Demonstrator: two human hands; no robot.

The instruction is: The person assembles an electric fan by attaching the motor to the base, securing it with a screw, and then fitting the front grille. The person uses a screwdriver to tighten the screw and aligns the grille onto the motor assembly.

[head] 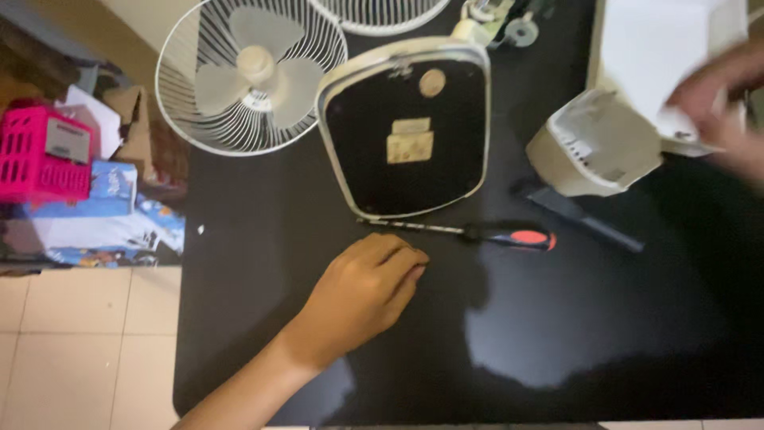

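My left hand (362, 291) rests on the black table (557, 342) with its fingers curled down, fingertips touching the surface just below the tip of a screwdriver (509, 236) with a black and red handle. Nothing shows in this hand. My right hand (728, 103) is blurred at the upper right and grips a white plastic fan housing (597, 147) with a flat white cover (652, 48) above it. An upturned fan base (410, 127), with a cream rim and black underside, lies between the two hands.
A fan grille with cream blades (251, 76) overhangs the table's left edge; a second grille (382, 16) lies at the top. A dark flat strip (589, 219) lies by the housing. On the floor at left stand a pink basket (40, 151) and boxes.
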